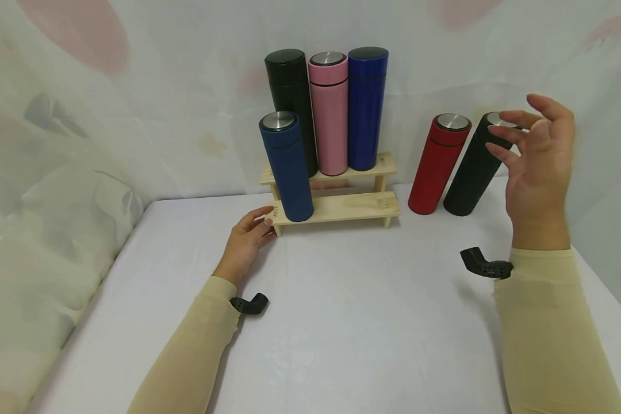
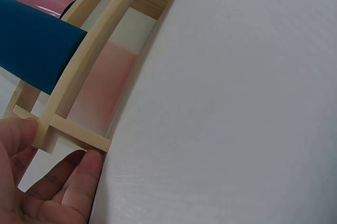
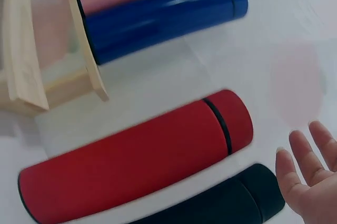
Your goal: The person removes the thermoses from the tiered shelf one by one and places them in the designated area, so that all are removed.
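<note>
My left hand [image 1: 244, 244] grips the left end of a two-step wooden stand [image 1: 349, 209]. In the left wrist view the thumb lies at the shelf's end and the other fingers curl beneath it. A blue thermos bottle [image 1: 288, 169] with a steel-topped lid stands on the lower step. Black [image 1: 292, 95], pink [image 1: 331, 121] and glossy dark-blue [image 1: 366, 115] thermos bottles line the upper step. Off to the right, my right hand [image 1: 540, 164] is raised with fingers spread and holds nothing. It overlaps the lid of a dark thermos bottle [image 1: 471, 172] on the table.
A red thermos bottle [image 1: 437, 169] stands on the white-covered table [image 1: 352, 322], between the stand and the dark bottle. Patterned pale cloth [image 1: 186, 86] hangs close behind the bottles and along the left side. Each wrist carries a small black camera mount.
</note>
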A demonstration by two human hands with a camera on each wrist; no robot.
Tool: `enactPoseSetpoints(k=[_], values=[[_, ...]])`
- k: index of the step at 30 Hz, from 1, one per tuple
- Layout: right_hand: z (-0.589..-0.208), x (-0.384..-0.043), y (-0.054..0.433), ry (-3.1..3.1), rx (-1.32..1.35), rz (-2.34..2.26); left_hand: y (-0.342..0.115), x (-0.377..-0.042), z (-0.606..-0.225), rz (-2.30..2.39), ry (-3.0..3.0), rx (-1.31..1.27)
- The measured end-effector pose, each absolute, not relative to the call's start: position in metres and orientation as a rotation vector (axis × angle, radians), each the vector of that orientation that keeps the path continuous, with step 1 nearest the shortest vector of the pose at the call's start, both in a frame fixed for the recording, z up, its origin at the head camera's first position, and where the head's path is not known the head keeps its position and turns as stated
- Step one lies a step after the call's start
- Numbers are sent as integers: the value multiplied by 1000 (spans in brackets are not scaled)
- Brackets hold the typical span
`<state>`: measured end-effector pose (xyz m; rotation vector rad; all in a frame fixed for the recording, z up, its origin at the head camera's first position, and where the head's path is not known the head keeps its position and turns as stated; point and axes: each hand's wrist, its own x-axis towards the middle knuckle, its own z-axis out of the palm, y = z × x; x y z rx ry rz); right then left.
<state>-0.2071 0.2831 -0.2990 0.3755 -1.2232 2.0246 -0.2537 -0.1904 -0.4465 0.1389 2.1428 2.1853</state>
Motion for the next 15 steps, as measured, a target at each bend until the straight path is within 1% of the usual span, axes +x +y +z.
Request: enactPoseSetpoints(k=[7, 15], values=[[-305, -208, 257, -1342, 549, 2129, -190, -254, -446, 2202, 2128, 132], [-313, -210, 231, -1440, 681, 2238, -189, -254, -446, 2191, 2140, 122]])
